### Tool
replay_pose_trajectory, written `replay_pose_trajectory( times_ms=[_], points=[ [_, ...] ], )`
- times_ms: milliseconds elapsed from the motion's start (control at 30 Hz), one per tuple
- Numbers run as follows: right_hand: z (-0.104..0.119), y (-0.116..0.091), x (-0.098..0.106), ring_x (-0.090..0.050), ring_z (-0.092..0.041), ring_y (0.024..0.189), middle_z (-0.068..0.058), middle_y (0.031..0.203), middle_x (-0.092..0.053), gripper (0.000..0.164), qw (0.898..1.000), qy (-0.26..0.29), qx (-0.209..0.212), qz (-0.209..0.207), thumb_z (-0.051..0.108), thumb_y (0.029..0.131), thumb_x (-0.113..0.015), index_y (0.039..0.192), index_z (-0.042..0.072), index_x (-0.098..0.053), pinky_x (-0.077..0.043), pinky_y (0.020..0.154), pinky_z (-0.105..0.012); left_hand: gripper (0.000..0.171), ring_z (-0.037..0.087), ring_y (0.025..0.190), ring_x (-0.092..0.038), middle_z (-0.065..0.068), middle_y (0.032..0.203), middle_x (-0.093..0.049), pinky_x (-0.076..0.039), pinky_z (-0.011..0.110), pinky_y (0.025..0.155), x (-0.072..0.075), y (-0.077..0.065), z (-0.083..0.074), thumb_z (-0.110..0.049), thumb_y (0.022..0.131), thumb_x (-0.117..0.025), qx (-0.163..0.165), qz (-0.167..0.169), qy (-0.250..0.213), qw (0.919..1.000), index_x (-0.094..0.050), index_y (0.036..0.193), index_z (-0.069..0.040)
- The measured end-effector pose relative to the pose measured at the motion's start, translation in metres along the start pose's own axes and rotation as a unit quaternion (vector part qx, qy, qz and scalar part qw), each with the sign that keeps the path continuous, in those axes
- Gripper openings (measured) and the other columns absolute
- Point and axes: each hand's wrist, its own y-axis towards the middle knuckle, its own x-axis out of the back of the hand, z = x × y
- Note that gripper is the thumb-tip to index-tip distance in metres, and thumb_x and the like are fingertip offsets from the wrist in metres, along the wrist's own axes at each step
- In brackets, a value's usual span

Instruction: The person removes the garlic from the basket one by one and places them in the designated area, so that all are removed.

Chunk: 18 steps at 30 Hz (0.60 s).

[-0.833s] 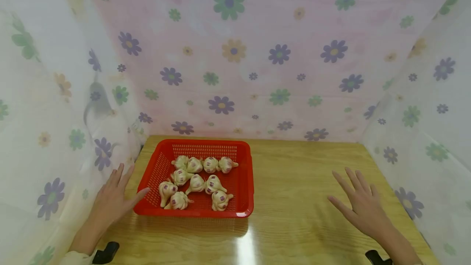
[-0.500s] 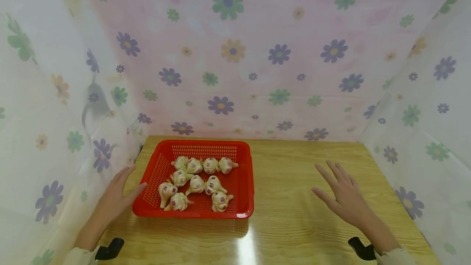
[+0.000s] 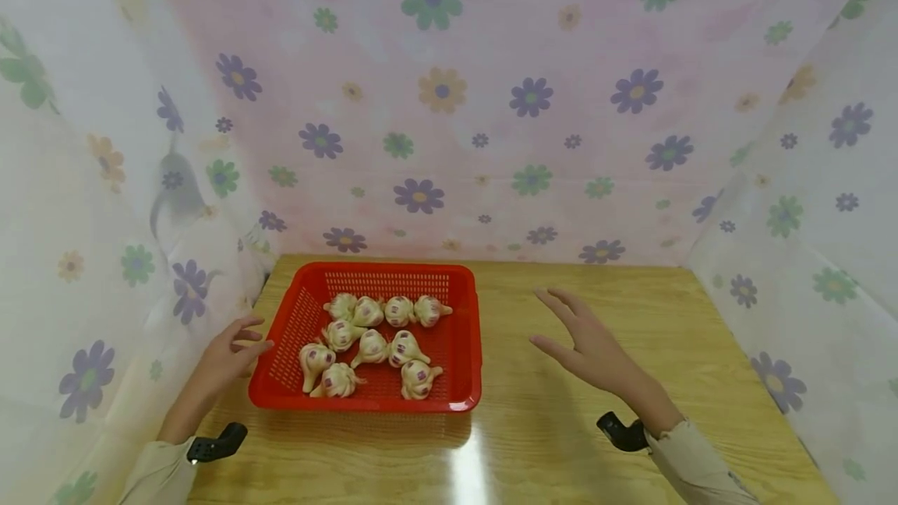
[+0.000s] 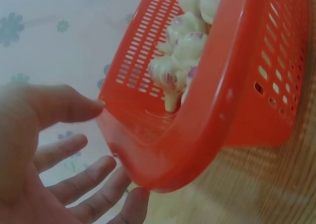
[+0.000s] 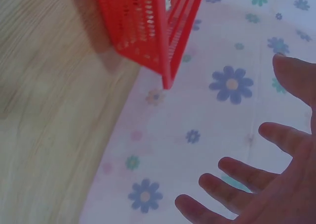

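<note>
A red plastic basket (image 3: 365, 404) with slotted walls stands on the left half of the table, holding several garlic bulbs (image 3: 371, 347) with purple marks. My left hand (image 3: 223, 361) is at the basket's left rim, its thumb tip right by the edge and the other fingers spread just outside the wall. In the left wrist view that hand (image 4: 64, 155) has its fingers loosely bent beside the basket's corner. My right hand (image 3: 592, 345) hovers over the table to the right of the basket, fingers extended, holding nothing. The right wrist view shows its fingers (image 5: 242, 174) apart from the basket (image 5: 143, 31).
The wooden table (image 3: 575, 427) reaches the flowered cloth wall (image 3: 484, 100) at the back. Similar cloth sides (image 3: 828, 256) enclose the table on the left and right. A black wrist camera (image 3: 623, 432) sits on the right wrist, another (image 3: 219, 444) on the left.
My right hand has moved left toward the basket. My left hand has turned and bent its fingers at the basket's left rim. The garlic bulbs stay in place.
</note>
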Motion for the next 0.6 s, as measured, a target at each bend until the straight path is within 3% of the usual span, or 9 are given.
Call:
replay_pose_trajectory(
  times_ms=[233,333,433,600],
  points=[
    [0.014,0.023,-0.012,-0.037,-0.034,0.128,-0.011,0.145,-0.034,0.068,1.0,0.019,0.019,0.012,0.045,0.091,-0.059,0.148,0.019,-0.032,-0.037,0.095,-0.059,0.054,0.021,0.079,-0.06,0.026,0.112,-0.051,-0.056,0.037,0.064,-0.006,0.006,0.005,-0.017,0.091,-0.062,0.021,0.012,-0.04,0.9989,-0.04,0.137,0.002],
    [0.017,0.032,-0.018,-0.041,-0.032,0.125,-0.009,0.141,-0.038,0.067,0.999,0.027,0.03,0.014,0.045,0.091,-0.059,0.147,0.017,-0.034,-0.038,0.095,-0.057,0.054,0.023,0.078,-0.061,0.025,0.112,-0.05,-0.056,0.039,0.064,-0.008,0.01,0.013,-0.016,0.09,-0.064,0.026,0.014,-0.062,0.9976,-0.043,0.137,0.001],
    [0.02,0.041,-0.025,-0.045,-0.03,0.121,-0.009,0.138,-0.042,0.067,0.999,0.034,0.034,0.021,0.046,0.09,-0.059,0.146,0.017,-0.036,-0.04,0.094,-0.055,0.055,0.021,0.077,-0.063,0.013,0.109,-0.053,-0.056,0.039,0.063,-0.01,0.019,0.035,-0.024,0.086,-0.069,0.039,0.005,-0.091,0.9951,-0.049,0.136,-0.01],
    [0.027,0.059,-0.035,-0.044,-0.03,0.123,-0.011,0.138,-0.042,0.065,0.998,0.05,0.016,0.047,0.044,0.09,-0.06,0.145,0.018,-0.037,-0.039,0.096,-0.055,0.06,0.022,0.081,-0.064,0.017,0.115,-0.052,-0.056,0.042,0.065,-0.007,0.02,0.036,-0.029,0.086,-0.069,0.056,0.005,-0.1,0.9934,-0.047,0.139,-0.011]
  ],
)
